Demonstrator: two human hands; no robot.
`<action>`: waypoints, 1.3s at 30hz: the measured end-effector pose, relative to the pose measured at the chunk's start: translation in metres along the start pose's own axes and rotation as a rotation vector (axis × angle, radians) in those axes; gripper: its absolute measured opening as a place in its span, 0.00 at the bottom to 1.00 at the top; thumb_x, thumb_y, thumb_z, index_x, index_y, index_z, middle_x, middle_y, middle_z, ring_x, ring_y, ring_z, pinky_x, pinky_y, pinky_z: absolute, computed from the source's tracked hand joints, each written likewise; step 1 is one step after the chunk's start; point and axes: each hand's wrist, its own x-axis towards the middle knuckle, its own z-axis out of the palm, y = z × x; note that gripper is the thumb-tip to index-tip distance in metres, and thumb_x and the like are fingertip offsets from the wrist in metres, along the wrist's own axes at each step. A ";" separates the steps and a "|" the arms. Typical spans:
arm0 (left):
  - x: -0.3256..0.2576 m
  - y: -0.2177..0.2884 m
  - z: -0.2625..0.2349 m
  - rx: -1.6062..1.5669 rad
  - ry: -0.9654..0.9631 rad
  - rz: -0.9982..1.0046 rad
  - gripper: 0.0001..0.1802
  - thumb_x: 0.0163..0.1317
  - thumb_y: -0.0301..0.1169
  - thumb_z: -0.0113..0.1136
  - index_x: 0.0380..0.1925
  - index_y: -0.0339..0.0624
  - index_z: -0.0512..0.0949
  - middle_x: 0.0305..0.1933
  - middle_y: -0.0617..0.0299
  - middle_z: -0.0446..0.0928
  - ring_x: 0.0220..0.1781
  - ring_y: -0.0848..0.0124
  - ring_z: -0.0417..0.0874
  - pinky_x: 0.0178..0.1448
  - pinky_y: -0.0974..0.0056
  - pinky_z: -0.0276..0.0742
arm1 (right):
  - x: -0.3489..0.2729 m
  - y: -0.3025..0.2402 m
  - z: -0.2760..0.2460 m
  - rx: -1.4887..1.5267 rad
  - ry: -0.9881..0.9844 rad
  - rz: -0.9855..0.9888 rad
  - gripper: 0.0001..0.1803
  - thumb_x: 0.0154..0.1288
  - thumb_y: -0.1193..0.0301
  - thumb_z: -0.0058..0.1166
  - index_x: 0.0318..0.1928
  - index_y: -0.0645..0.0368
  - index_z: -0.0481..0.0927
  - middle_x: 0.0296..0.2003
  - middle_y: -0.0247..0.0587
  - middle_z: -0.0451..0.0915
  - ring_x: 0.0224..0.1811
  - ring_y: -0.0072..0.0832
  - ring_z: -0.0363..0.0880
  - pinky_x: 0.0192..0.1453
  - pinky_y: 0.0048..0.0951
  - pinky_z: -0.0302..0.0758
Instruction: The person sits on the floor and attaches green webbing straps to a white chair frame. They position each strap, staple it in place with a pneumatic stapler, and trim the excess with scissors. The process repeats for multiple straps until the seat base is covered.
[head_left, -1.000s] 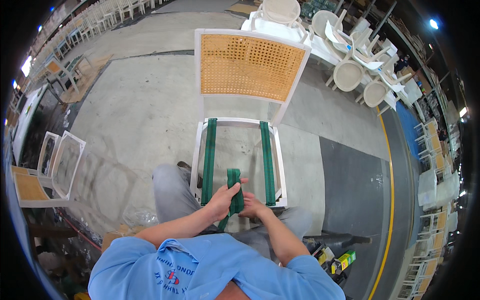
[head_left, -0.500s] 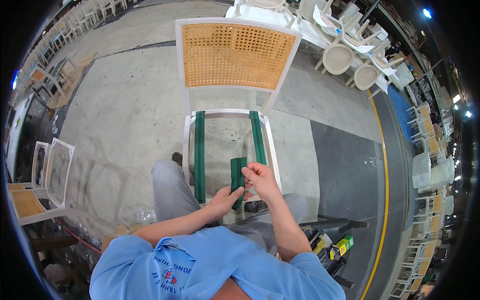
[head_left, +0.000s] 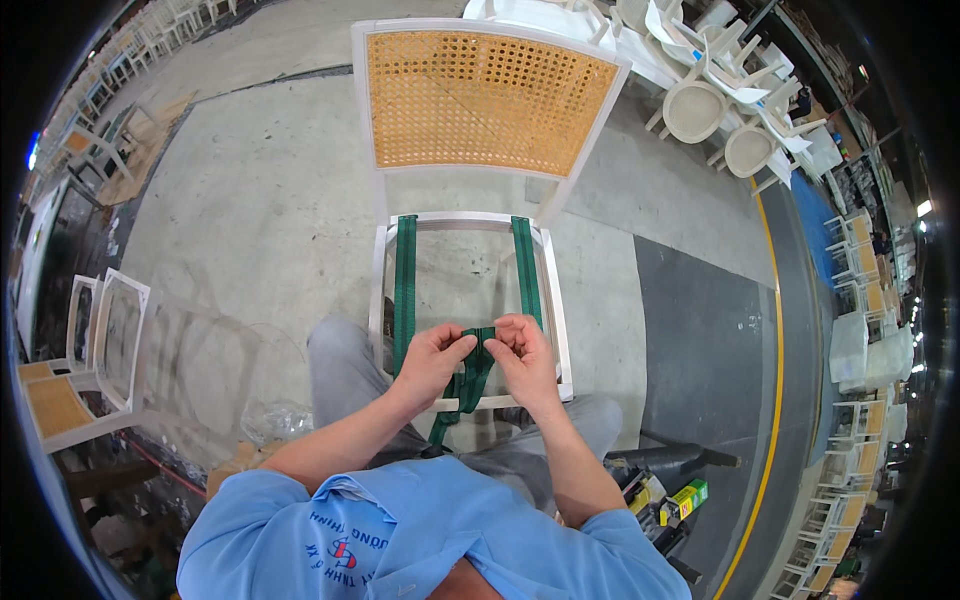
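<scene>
A loose length of green webbing strap (head_left: 473,378) is pinched between both my hands over the front of a white chair frame's open seat. My left hand (head_left: 433,362) grips it on one side, thumb and fingers together. On the other side my right hand (head_left: 524,362) pinches it with thumb and forefinger. The strap's lower part hangs over the front rail (head_left: 500,402). Two green straps run front to back across the seat: the left strap (head_left: 405,270) and the right strap (head_left: 526,268). The chair's woven cane back (head_left: 490,105) rises beyond.
At left lies a white chair frame (head_left: 120,350) with a cane panel. Pale chairs (head_left: 695,110) are piled at the far right, and more chairs (head_left: 840,470) line the right side. A green and yellow box (head_left: 685,502) sits among items by my right elbow.
My left hand has risen beside my right one. The strap, upright and folded before, is now stretched between my fingers, with its lower part hanging down.
</scene>
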 end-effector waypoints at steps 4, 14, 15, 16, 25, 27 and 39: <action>0.017 0.008 0.002 -0.118 -0.001 -0.063 0.06 0.73 0.28 0.62 0.42 0.37 0.82 0.37 0.70 0.82 0.40 0.82 0.78 0.47 0.73 0.74 | 0.014 0.002 -0.004 -0.224 0.004 -0.102 0.06 0.66 0.79 0.64 0.44 0.62 0.84 0.36 0.37 0.85 0.37 0.21 0.82 0.43 0.25 0.78; 0.068 0.022 -0.005 0.332 0.069 0.139 0.06 0.68 0.27 0.66 0.42 0.38 0.83 0.37 0.67 0.81 0.38 0.77 0.79 0.43 0.69 0.75 | 0.075 0.001 -0.009 -0.454 -0.073 -0.161 0.07 0.64 0.80 0.63 0.43 0.62 0.85 0.36 0.44 0.84 0.36 0.35 0.85 0.40 0.30 0.79; 0.072 0.025 -0.005 0.390 0.123 0.210 0.06 0.67 0.27 0.67 0.42 0.39 0.83 0.37 0.65 0.81 0.38 0.75 0.80 0.43 0.67 0.76 | 0.084 0.003 -0.008 -0.465 -0.085 -0.169 0.06 0.64 0.80 0.63 0.42 0.62 0.85 0.36 0.44 0.84 0.36 0.35 0.84 0.40 0.31 0.79; 0.080 0.022 -0.010 0.497 0.122 0.318 0.06 0.65 0.26 0.67 0.41 0.39 0.83 0.38 0.62 0.81 0.38 0.71 0.81 0.44 0.65 0.76 | 0.092 0.006 -0.007 -0.476 -0.097 -0.177 0.06 0.64 0.80 0.63 0.42 0.62 0.85 0.36 0.44 0.83 0.36 0.36 0.84 0.40 0.31 0.79; 0.179 -0.006 -0.048 0.865 0.217 0.398 0.08 0.64 0.27 0.64 0.43 0.40 0.83 0.43 0.53 0.82 0.47 0.53 0.82 0.51 0.54 0.78 | 0.199 0.063 0.006 -0.632 -0.230 -0.119 0.05 0.66 0.75 0.60 0.41 0.62 0.84 0.36 0.49 0.84 0.40 0.48 0.84 0.45 0.41 0.80; 0.213 -0.010 -0.056 0.860 0.279 0.368 0.11 0.63 0.28 0.64 0.45 0.40 0.83 0.44 0.53 0.83 0.49 0.52 0.82 0.53 0.52 0.78 | 0.239 0.093 0.011 -0.649 -0.223 -0.095 0.06 0.66 0.73 0.60 0.41 0.61 0.85 0.37 0.49 0.85 0.41 0.49 0.84 0.47 0.43 0.80; 0.267 -0.047 -0.083 1.409 0.242 0.563 0.27 0.68 0.34 0.60 0.67 0.44 0.74 0.77 0.57 0.66 0.81 0.43 0.55 0.82 0.37 0.50 | 0.354 0.164 0.036 -0.916 -0.126 0.044 0.07 0.63 0.68 0.62 0.36 0.57 0.87 0.38 0.50 0.84 0.49 0.50 0.82 0.56 0.47 0.78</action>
